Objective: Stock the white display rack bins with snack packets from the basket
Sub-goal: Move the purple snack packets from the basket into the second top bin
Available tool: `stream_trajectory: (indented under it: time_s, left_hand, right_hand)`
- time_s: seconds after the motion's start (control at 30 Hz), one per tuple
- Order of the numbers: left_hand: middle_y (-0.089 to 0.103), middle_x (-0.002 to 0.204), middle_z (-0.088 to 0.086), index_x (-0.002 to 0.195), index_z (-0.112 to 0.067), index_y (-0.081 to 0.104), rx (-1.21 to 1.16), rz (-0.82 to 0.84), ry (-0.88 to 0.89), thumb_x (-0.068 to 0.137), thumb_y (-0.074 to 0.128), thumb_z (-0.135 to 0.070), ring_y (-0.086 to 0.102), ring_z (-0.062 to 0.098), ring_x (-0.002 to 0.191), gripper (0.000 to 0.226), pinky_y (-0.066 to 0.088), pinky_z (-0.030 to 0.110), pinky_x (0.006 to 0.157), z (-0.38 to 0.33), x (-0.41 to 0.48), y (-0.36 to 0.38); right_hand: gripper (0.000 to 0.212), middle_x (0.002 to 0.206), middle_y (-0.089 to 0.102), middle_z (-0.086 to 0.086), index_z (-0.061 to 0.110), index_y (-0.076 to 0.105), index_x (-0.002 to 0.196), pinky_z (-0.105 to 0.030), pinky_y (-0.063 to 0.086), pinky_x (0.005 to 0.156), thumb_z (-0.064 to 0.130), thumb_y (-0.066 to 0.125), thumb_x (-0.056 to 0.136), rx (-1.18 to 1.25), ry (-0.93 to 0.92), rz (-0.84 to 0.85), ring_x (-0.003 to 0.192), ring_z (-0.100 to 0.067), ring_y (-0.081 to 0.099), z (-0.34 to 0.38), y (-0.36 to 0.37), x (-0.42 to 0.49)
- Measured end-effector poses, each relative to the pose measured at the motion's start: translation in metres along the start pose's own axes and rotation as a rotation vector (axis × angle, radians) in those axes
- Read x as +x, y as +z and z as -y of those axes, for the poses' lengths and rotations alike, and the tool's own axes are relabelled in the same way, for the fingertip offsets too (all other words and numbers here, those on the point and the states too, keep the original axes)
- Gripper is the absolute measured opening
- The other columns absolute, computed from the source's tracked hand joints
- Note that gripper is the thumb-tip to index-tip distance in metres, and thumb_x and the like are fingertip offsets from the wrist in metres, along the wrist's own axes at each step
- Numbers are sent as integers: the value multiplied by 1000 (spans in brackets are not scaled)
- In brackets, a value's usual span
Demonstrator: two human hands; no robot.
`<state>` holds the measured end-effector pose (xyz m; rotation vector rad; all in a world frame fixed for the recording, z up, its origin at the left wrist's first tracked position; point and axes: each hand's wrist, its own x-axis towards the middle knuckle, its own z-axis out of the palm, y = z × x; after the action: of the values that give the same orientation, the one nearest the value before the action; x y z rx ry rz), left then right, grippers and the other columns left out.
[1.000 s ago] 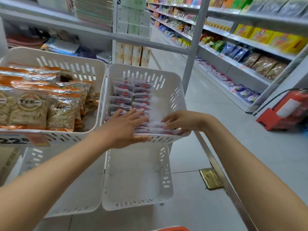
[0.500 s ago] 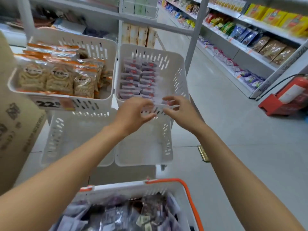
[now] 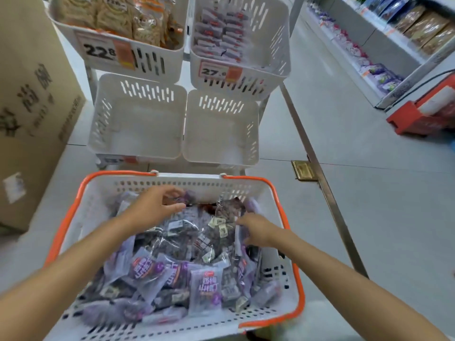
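Purple snack packets (image 3: pixel 205 289) lay heaped in basket (image 3: pixel 197 185) beneath your hands. Left hand (image 3: pixel 157 207) and right hand (image 3: pixel 256 230) were apart, fingers loose, gripping nothing. You needed flat, squared handful; lower bins (image 3: pixel 103 114) sat ahead beyond both hands.

Basket (image 3: pixel 187 179) nearest, packets (image 3: pixel 177 264) heaped inside. Behind it, lower bins (image 3: pixel 138 124) side by side; upper bins (image 3: pixel 231 77) behind those, stocked. Carton (image 3: pixel 29 107) left; shelving (image 3: pixel 384 45) right.

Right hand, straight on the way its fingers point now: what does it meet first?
Probably the clear packet of dark snacks just ahead of the right hand in the basket. Depth is unclear, so they may already touch.
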<state>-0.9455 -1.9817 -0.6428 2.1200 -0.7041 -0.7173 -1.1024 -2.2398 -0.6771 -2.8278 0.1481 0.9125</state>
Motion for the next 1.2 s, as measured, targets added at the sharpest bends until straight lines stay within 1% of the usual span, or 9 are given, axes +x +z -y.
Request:
stream_trajectory:
  time_s: [0.13,0.27,0.37,0.47,0.6,0.83,0.97,1.1,1.2]
  left_hand:
    - [60,127,-2,130,-20,57,-135,88,-47,84,77,-25,59,10,110,50,48,28,96,-1,-18,30]
    - [58,124,-18,134,-30,50,-407,197,-87,80,79,-34,57,1,113,61,48,25,96,-26,-32,56]
    - [75,94,-12,110,-21,70,-430,169,-86,90,71,-22,70,3,89,20,50,15,73,-21,-35,61]
    - [77,96,0,108,-14,71,-511,57,-218,93,67,-15,72,18,95,16,56,22,73,4,-36,48]
    - [75,110,1,115,-19,67,-539,106,-348,94,65,-21,69,21,105,21,51,51,100,26,-39,34]
    - [70,118,-3,117,-28,62,-607,97,-355,98,60,-26,67,15,108,19,57,44,91,22,-35,32]
    - [70,121,1,124,-29,62,-718,211,-277,104,48,-35,68,20,109,25,59,38,85,-4,-27,31]
    - [64,122,-3,131,-27,51,-646,197,-169,83,67,-51,65,15,108,57,53,39,91,-29,-12,13]
    - [66,119,-6,134,-24,49,-437,82,-52,80,81,-25,65,13,109,63,53,33,94,-43,10,-10]
  right_hand:
    - [28,76,57,-2,16,55,72,-35,43,62,32,76,82,478,84,-310,69,-20,57,6,-12,-15]
    - [28,103,75,-5,15,71,107,-38,56,86,34,74,87,1040,-45,-378,96,-21,71,43,-27,-36]
    - [58,123,63,-1,13,48,132,-37,53,95,40,73,86,928,-22,-304,108,-17,64,64,-14,-43]
    - [76,142,49,-8,18,34,145,-43,44,106,45,72,86,623,44,-147,126,-25,51,69,26,-39]
    - [64,145,40,-8,20,54,134,-44,26,114,49,75,81,233,-92,-16,138,-30,29,82,73,-30]
    - [21,78,49,4,12,52,82,-27,37,64,17,70,89,658,-119,-216,69,-11,46,62,11,-29]
    - [14,81,63,5,15,59,88,-23,47,62,16,72,88,788,-109,-302,69,-7,60,70,-39,-16]
    - [19,91,69,-9,14,57,95,-28,57,62,14,75,87,922,-96,-415,75,-18,69,79,-82,2]
    - [61,122,55,-4,21,42,134,-23,57,65,13,77,84,961,-123,-431,82,-16,67,76,-127,5]
